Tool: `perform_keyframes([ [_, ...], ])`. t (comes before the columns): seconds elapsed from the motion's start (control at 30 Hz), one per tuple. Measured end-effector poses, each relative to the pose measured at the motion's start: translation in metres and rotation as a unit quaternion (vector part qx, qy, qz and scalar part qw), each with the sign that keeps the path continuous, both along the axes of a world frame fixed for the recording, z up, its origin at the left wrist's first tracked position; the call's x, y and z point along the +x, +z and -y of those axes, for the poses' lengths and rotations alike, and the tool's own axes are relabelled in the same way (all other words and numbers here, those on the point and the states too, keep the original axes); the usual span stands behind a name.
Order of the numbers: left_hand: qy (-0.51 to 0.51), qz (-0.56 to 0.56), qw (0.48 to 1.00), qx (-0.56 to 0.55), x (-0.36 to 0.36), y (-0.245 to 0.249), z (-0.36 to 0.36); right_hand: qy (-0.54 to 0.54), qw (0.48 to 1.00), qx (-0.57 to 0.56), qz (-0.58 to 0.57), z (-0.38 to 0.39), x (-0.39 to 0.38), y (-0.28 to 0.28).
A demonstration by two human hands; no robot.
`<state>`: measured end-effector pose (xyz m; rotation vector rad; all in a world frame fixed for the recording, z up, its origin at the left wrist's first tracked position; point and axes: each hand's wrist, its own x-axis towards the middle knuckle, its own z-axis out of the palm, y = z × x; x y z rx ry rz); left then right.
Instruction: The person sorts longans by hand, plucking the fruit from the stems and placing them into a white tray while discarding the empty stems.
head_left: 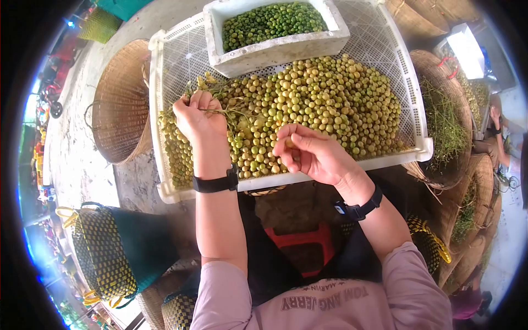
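Hands (202, 118) over fruit (335, 104), right fingertips hidden, stem (234, 111) ends unclear

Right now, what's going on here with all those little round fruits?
A seated person's left hand has a thin stem in its grip. The right hand hovers with curled fingers over yellowish-green fruits heaped in a white mesh tray. A box of small greener fruits sits at the tray's far side.

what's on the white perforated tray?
On the tray: a heap of yellow-green fruits and a pale box of greener ones. Left hand holds stems above it. Covered: most mesh beneath heap and box; can't tell what's there.
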<state>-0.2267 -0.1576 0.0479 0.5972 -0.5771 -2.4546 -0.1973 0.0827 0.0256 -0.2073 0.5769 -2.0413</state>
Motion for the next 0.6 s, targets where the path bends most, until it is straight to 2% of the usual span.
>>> perform_keyframes([
  [0.07, 0.012, 0.024, 0.999, -0.016, 0.0, 0.001, -0.006, -0.067, 0.993, 0.053, 0.078, 0.001, 0.001, 0.001],
  [0.2, -0.003, 0.015, 1.0, 0.001, 0.001, -0.001, -0.006, -0.118, 0.985, 0.063, 0.105, 0.004, -0.003, 0.001],
  [0.47, -0.035, 0.003, 0.999, -0.009, 0.002, -0.002, -0.006, -0.158, 0.98, 0.086, 0.08, -0.001, -0.008, -0.005],
  [0.57, -0.034, 0.008, 0.999, -0.001, 0.002, 0.001, -0.01, -0.196, 0.97, 0.134, 0.06, -0.002, -0.013, -0.005],
  [0.6, -0.029, 0.019, 0.999, 0.013, 0.002, 0.004, -0.013, -0.2, 0.957, 0.21, -0.007, -0.006, -0.015, -0.01],
])
